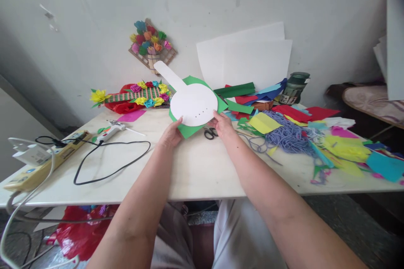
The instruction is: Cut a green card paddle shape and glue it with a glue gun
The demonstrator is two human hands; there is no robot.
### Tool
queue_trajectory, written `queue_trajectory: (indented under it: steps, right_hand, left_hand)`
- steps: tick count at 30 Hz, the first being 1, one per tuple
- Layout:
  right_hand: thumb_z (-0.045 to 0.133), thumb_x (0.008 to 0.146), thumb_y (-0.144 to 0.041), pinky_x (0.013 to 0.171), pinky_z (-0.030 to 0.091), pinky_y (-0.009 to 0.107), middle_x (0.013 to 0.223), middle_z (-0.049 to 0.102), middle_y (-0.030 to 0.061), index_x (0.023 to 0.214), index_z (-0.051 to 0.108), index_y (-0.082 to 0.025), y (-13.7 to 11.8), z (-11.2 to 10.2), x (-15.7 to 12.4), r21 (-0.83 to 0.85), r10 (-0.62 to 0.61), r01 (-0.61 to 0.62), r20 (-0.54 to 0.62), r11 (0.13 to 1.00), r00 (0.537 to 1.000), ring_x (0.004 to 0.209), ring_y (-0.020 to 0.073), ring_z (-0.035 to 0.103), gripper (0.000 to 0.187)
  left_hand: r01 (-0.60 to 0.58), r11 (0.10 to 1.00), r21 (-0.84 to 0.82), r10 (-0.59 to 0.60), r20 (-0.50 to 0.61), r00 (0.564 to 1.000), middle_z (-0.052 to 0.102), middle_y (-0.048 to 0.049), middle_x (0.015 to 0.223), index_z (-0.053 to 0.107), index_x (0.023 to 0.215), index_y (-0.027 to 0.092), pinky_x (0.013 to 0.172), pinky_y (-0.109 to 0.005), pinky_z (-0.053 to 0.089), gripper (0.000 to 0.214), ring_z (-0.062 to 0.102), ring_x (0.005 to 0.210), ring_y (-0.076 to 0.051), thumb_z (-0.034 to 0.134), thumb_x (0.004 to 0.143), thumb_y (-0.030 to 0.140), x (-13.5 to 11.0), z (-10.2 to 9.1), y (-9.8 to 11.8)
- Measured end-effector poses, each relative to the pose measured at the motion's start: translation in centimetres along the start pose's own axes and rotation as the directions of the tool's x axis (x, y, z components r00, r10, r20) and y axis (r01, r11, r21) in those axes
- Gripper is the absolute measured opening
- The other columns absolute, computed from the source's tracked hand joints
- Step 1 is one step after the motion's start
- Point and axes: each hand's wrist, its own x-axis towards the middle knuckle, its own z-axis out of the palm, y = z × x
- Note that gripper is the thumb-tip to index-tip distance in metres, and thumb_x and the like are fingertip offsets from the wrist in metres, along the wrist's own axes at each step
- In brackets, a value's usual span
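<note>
A white card cut-out [193, 101], a round disc with a long handle pointing up-left, lies over a green paper sheet [188, 129]; a short row of small holes shows near its lower edge. My left hand [171, 133] pinches the lower-left edge of the green sheet and white card. At the right edge, my right hand [222, 124] grips the same pair. Both are lifted just above the white table [195, 172]. Black-handled scissors [210, 133] lie on the table between my hands, under the card.
A glue gun [109, 131] with a black cord [110, 164] lies left, by a power strip [44, 160]. Paper-flower crafts [139, 94] stand behind it and another [151, 44] hangs on the wall. Coloured paper scraps and blue-grey yarn [288, 134] crowd the right; white sheets [252, 59] lean against the wall beside a green jar [295, 87].
</note>
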Motion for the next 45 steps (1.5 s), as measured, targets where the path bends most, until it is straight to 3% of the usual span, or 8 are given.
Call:
queue_trajectory:
  steps: [10,17,23,26,29,36,40,45]
  right_hand:
    - [0.067,0.070,-0.018,0.044,0.053,0.024,0.064,0.066,-0.0018,0.063,0.045,-0.018,0.5,-0.1,0.2,-0.037,-0.003,0.006,0.073,0.999,0.997,0.054,0.0129,0.062,0.023]
    - [0.069,0.070,-0.025,0.043,0.053,0.023,0.064,0.065,0.0033,0.073,0.056,-0.013,-0.3,-0.5,0.1,-0.252,0.023,0.027,0.195,0.967,0.981,0.055,0.0152,0.065,0.018]
    - [0.057,0.076,-0.019,0.040,0.048,0.019,0.067,0.066,0.0039,0.072,0.058,-0.013,-0.1,-0.7,0.3,-0.447,-0.055,0.110,0.135,0.888,0.989,0.050,0.0115,0.062,0.007]
    - [0.052,0.076,-0.021,0.039,0.044,0.020,0.058,0.062,0.0008,0.062,0.055,-0.015,0.1,-1.0,0.7,-0.691,-0.132,0.155,0.087,0.706,0.987,0.040,0.0087,0.054,0.015]
    - [0.053,0.074,-0.028,0.048,0.044,0.023,0.051,0.059,-0.0003,0.055,0.055,-0.016,-0.1,-1.3,0.9,-0.901,-0.230,0.223,0.143,0.372,0.962,0.042,0.0109,0.054,0.022]
    - [0.047,0.077,-0.032,0.065,0.043,0.025,0.075,0.068,0.0036,0.079,0.065,-0.020,-0.7,-1.0,0.0,-0.967,-0.283,0.250,0.252,-0.043,0.925,0.076,0.0175,0.062,0.022]
    - [0.050,0.072,-0.028,0.070,0.043,0.030,0.091,0.068,0.0096,0.085,0.068,-0.021,-1.3,-0.2,-1.1,-0.896,-0.138,0.241,0.310,-0.372,0.941,0.089,0.0241,0.061,0.023]
    - [0.057,0.066,-0.029,0.071,0.044,0.032,0.097,0.066,0.0135,0.094,0.068,-0.017,-2.1,0.9,-2.6,-0.808,0.119,0.250,0.221,-0.534,0.968,0.093,0.0274,0.060,0.032]
  left_hand:
    - [-0.109,0.994,-0.006,0.109,-0.047,0.993,0.068,-0.0114,0.099,0.060,0.105,0.012,0.091,-0.037,0.048,0.045,0.062,0.095,-0.026,0.071,0.061,0.007,0.5,0.0,-0.6]
    - [-0.234,0.971,-0.050,0.227,-0.113,0.967,0.068,-0.0101,0.099,0.061,0.105,0.013,0.093,-0.036,0.046,0.043,0.061,0.098,-0.023,0.067,0.064,0.003,1.1,-0.7,-0.3]
    - [-0.264,0.962,-0.075,0.242,-0.218,0.945,0.067,-0.0100,0.101,0.061,0.104,0.013,0.092,-0.038,0.046,0.041,0.060,0.100,-0.023,0.064,0.066,0.000,1.1,-0.6,0.2]
    - [-0.263,0.961,-0.081,0.240,-0.225,0.944,0.067,-0.0100,0.101,0.061,0.104,0.013,0.092,-0.038,0.046,0.041,0.059,0.101,-0.023,0.063,0.066,-0.001,1.0,-0.5,0.3]
    - [-0.260,0.962,-0.089,0.234,-0.227,0.945,0.067,-0.0094,0.100,0.061,0.105,0.014,0.092,-0.037,0.046,0.043,0.060,0.100,-0.023,0.063,0.065,-0.002,1.1,-0.7,0.3]
    - [-0.271,0.956,-0.116,0.242,-0.215,0.946,0.067,-0.0097,0.102,0.060,0.108,0.014,0.091,-0.036,0.047,0.047,0.060,0.100,-0.023,0.063,0.064,-0.002,1.5,-1.3,0.2]
    - [-0.277,0.952,-0.131,0.241,-0.237,0.941,0.066,-0.0093,0.104,0.058,0.112,0.016,0.091,-0.035,0.046,0.051,0.059,0.102,-0.022,0.064,0.065,-0.001,1.5,-1.2,0.3]
    - [-0.316,0.941,-0.124,0.277,-0.259,0.925,0.066,-0.0088,0.105,0.058,0.111,0.016,0.091,-0.036,0.046,0.049,0.058,0.103,-0.022,0.063,0.065,-0.001,1.5,-1.2,0.3]
